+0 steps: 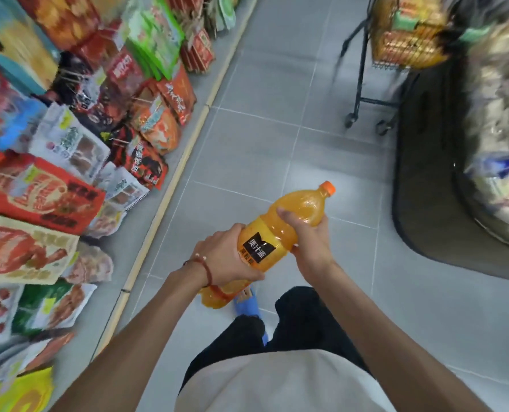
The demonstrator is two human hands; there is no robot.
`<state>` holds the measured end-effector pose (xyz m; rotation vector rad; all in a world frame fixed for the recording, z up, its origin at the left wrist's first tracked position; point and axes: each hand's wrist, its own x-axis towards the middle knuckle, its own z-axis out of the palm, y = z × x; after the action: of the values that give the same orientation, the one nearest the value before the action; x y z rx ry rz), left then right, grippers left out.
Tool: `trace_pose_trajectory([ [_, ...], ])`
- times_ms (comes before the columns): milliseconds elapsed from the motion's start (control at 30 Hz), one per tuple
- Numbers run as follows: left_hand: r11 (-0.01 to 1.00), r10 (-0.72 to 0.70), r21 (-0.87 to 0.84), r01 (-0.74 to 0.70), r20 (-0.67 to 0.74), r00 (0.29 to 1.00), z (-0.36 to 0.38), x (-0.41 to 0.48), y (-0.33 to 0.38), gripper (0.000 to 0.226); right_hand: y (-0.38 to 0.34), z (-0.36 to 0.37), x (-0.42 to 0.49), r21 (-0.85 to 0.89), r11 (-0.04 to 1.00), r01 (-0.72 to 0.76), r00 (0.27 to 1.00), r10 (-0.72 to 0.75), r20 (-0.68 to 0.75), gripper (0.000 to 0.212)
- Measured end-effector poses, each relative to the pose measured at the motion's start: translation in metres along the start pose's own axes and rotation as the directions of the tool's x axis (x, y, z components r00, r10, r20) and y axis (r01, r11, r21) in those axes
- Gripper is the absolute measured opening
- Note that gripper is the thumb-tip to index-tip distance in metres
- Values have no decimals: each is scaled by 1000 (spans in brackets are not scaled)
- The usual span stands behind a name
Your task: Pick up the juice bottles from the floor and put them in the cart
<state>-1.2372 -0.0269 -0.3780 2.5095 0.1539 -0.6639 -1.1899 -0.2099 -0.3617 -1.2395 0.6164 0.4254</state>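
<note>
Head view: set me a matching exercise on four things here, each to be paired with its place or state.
Things:
1. juice bottle
2. cart
3. snack packets
4. bracelet

Places or states:
a. on the wrist of the left hand
b. standing on wheels at upper right
c. lined up along the left side
d. gripped by both hands, the right hand nearer the cap

Pairs: 1-d, 2-b, 3-c, 4-a
</note>
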Motion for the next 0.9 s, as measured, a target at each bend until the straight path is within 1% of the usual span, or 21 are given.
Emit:
trace_pose_trajectory([
  [167,996,64,53,-66,39,997,-45,84,15,94,-48,20,59,50,998,27,998,-24,-62,74],
  [333,989,99,101,-106,71,993,-84,185,40,94,-102,34,142,87,996,26,992,-15,-123,74],
  [433,987,85,131,-93,64,994,-108,248,63,98,-143,40,201,119,992,40,993,-27,-111,73],
  [533,983,70,166,-83,86,994,-136,303,89,105,-186,44,249,82,995,52,996,-45,-75,63],
  [567,981,70,174,-84,88,994,-144,319,97,105,-200,44,265,84,995,45,997,-38,-74,63],
  [767,982,80,168,-89,61,995,-188,417,144,102,-284,53,353,99,995,31,998,-26,-53,80],
  [900,981,94,168,-101,46,994,-214,477,166,100,-328,59,406,109,993,35,998,-29,-56,80],
])
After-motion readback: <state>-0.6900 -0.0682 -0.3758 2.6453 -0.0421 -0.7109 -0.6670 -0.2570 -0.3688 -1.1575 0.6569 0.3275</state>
